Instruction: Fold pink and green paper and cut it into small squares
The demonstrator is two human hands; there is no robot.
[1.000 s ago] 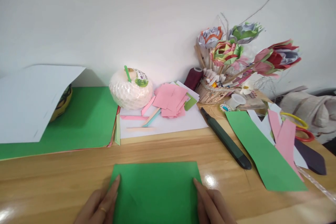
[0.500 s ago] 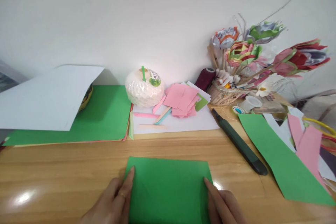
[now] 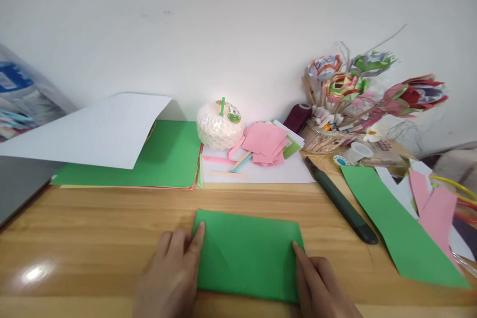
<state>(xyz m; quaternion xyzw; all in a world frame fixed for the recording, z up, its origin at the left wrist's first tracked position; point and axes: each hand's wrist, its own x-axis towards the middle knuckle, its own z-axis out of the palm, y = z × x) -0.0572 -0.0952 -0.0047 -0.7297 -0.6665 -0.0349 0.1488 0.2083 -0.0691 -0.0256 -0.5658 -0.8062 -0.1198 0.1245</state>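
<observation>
Starting at the far left, there's a blue-marked plastic package, and coming right, a large white paper sheet tilts up over a large green sheet lying on the table. Down on the near side comes the left hand, its index fingertip resting on the far left corner of a smaller green paper rectangle; the thumb is hidden, so whether it pinches the edge I can't tell. That rectangle lies flat at near centre on the pale wooden table. Beyond it, at the far side, sits a round white bumpy object with a green stick on top, and just to its right a pile of pink paper pieces. Here's the right hand, fingers curled, index fingertip touching the rectangle's right side; its thumb is out of sight too, so no telling how firm that hold is. Far right, colourful paper flowers rise from a woven-looking basket; nearer, a long dark green cutter lies slanted, beside a long green paper strip and pink paper strips at the right.
</observation>
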